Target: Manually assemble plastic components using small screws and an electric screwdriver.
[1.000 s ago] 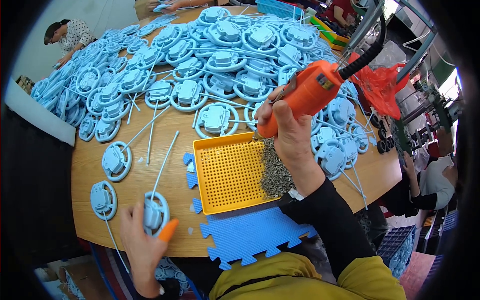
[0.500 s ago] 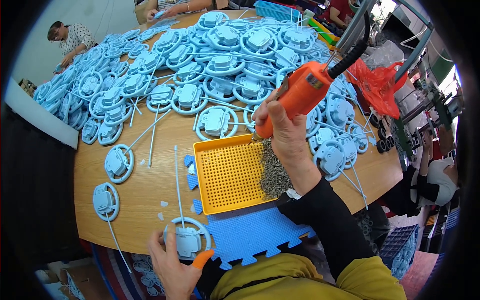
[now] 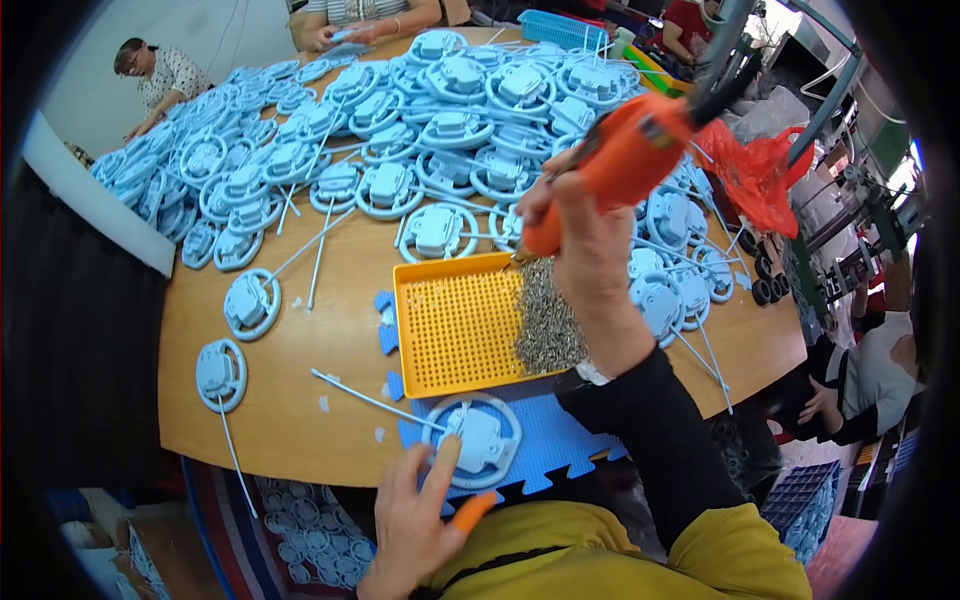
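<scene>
Wooden table [image 3: 280,390], blue wheel part [image 3: 478,445], rod [image 3: 365,395] pointing to upper left

Top [image 3: 560,548] was mustard yellow, right forearm sleeve [image 3: 655,440] black (white bit [image 3: 591,373] at its end). Left thumb [image 3: 452,535] wore an orange cover [image 3: 472,511].

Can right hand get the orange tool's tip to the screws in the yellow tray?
Probably yes: the right hand grips the orange tool, its tip near the far edge of the yellow tray, close to the screws; nothing visible blocks it.
</scene>
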The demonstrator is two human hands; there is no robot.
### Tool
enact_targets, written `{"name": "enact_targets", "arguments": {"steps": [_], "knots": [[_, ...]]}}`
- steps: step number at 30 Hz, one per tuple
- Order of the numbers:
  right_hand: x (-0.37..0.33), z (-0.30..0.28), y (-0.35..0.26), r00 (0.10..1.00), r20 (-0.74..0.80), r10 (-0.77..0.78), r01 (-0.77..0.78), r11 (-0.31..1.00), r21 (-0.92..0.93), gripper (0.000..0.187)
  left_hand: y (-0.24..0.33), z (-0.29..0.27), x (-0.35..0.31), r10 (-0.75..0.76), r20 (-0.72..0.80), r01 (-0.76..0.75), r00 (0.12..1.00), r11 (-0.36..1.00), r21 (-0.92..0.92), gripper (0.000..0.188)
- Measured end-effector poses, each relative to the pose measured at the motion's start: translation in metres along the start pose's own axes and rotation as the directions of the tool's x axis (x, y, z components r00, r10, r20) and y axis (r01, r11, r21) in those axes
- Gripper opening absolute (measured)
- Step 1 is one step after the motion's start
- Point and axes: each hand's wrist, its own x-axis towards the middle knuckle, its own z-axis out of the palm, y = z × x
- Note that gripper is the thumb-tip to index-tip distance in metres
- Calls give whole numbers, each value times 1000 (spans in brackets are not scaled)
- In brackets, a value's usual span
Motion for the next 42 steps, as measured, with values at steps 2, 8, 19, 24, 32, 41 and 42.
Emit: {"name": "enact_targets", "arguments": {"steps": [2, 8, 19, 24, 32, 41, 42], "knots": [[-5, -1, -37, 999, 31, -18, 19, 999, -31, 53, -6, 6, 21, 396, 51, -380, 917, 827, 413, 79], [-81, 11, -76, 965, 148, 217, -223, 975, 23, 72, 5, 26, 37, 318, 20, -307, 948, 893, 328, 95], [-129, 12, -83, 951, 177, 255, -252, 967, -37, 72, 8, 38, 28, 254, -64, -228, 965, 933, 279, 93], [-124, 6, -75, 933, 298, 203, -196, 979, -51, 68, 6, 40, 30, 267, -70, -238, 961, 930, 279, 92], [-112, 13, -66, 842, 500, 200, -157, 979, -129, 55, -9, 36, 58, 447, 70, -453, 892, 876, 167, 72], [-101, -6, -85, 937, 323, 136, -248, 908, 338, 51, -43, -66, 5, 217, 108, -242, 970, 893, 380, 60], [-94, -6, -87, 928, 335, 166, -238, 953, 187, 53, -51, -92, 3, 161, 51, -167, 986, 878, 449, 58]]}}
